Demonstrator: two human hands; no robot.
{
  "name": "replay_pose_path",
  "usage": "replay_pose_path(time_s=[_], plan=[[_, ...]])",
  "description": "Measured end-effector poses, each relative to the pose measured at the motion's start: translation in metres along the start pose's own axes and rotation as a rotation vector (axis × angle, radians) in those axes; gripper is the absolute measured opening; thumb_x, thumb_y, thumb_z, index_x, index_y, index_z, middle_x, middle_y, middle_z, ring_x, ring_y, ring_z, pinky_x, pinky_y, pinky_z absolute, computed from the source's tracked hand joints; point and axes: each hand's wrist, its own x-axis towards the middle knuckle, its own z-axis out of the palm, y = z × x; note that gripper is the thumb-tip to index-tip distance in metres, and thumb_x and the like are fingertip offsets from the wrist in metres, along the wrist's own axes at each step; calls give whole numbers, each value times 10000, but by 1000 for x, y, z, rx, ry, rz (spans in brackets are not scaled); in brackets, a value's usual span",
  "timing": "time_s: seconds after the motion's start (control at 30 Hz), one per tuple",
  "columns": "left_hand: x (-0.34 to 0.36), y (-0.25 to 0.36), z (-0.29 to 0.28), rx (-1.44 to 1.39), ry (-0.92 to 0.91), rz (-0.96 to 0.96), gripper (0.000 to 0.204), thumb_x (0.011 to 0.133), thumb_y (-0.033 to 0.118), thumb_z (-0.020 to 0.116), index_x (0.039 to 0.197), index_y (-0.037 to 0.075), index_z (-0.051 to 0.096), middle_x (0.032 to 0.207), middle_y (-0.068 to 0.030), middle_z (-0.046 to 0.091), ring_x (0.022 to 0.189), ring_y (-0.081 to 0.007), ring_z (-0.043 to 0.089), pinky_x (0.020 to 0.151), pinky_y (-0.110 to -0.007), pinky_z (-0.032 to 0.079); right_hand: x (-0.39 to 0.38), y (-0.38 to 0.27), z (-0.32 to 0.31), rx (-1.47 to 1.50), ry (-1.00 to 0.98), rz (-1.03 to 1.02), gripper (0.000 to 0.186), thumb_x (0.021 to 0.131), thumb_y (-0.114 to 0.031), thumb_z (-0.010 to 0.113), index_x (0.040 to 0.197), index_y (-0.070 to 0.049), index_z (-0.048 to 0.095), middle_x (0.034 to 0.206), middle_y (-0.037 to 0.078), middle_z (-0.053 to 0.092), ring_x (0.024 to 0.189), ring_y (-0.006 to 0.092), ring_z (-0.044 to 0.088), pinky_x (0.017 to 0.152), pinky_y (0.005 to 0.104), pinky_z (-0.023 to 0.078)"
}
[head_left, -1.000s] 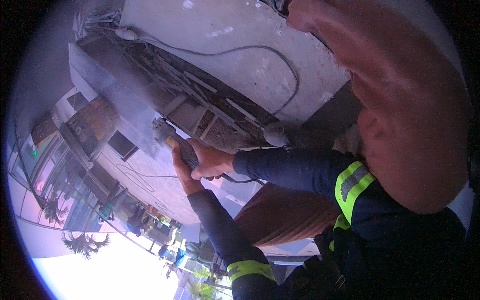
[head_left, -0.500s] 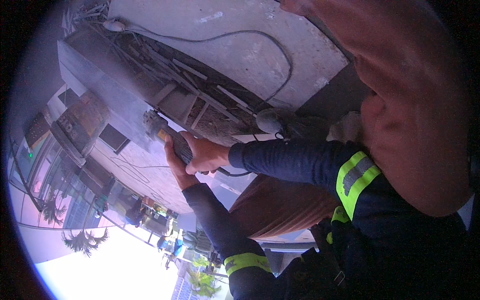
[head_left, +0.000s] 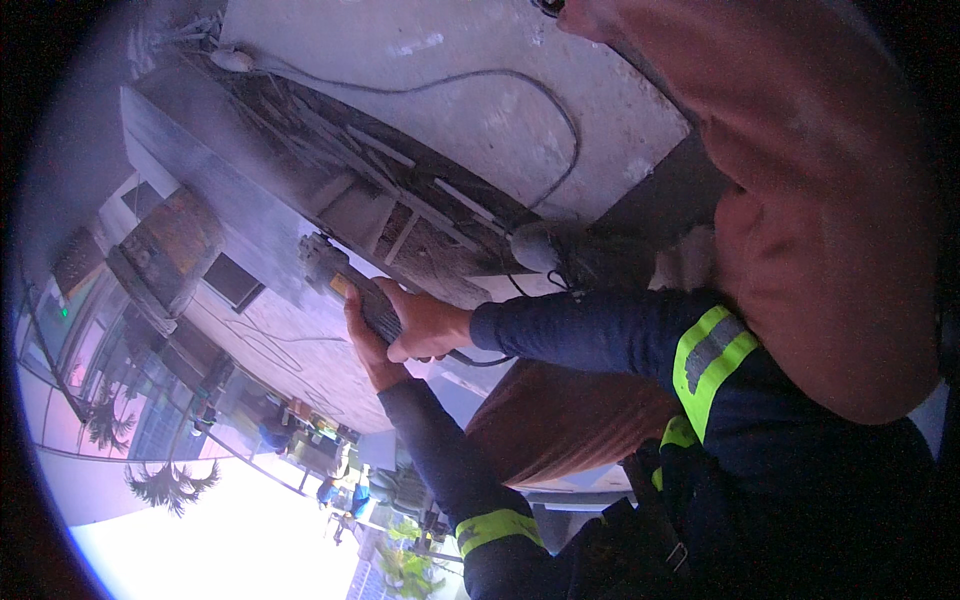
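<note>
Navy-sleeved, the left hand (head_left: 364,336) and right hand (head_left: 431,323) are wrapping closely around a grey, ribbed, handheld power tool (head_left: 377,310), probably for steadiness. Dusty-looking and yellow-marked, it is pointing toward a long, pale, flat-faced slab (head_left: 225,210), contact unclear, its thin dark cord (head_left: 484,363) trailing behind.

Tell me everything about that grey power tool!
The power tool is grey, with a chunky head, ridged body and yellow patch; its casing looks plastic. It slants, head toward upper left near a pale slab, held in the left hand and right hand. A cord seems to leave its rear. I can't tell if it's running.
</note>
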Motion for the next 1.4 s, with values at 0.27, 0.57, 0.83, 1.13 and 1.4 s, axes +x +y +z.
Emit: replay_pose_path(time_s=[0.27,0.57,0.83,1.13,1.4], plan=[[1,-2,-4,-44,35,-17,502,1086,535,594,1203,55,682,1037,-81,737,906,-212,738,788,-369,605,-3,-4,-3,-17,-12,-3,1117,769,-174,785,1681,-12,161,852,192,738,646,267,733,562,393,608],[1,2,-6,4,-57,-23,472,1100,522,587,1206,71,677,1065,-62,732,975,-200,728,850,-381,589,5,6,2,45,-18,-36,1100,799,-115,773,1694,-56,136,850,143,703,608,216,686,503,362,563],[-5,4,-2,26,-13,-19,476,1101,513,582,1258,74,675,1122,-74,731,1004,-206,732,864,-384,602,2,-3,-4,52,-82,40,1105,820,-108,765,1697,-68,95,862,140,691,577,195,659,473,356,538],[3,-10,-11,40,100,52,584,1104,523,562,1226,-34,687,1077,-127,733,916,-230,730,813,-357,595,2,-4,-2,30,-54,26,1081,815,-108,759,1695,-36,134,882,148,711,574,205,668,464,348,532],[5,-9,-10,40,46,23,609,1102,540,550,1218,-39,703,1057,-127,736,905,-234,729,800,-367,590,7,0,-2,-25,-53,-5,1103,836,-103,752,1702,-50,71,845,126,694,603,196,671,458,342,527]])
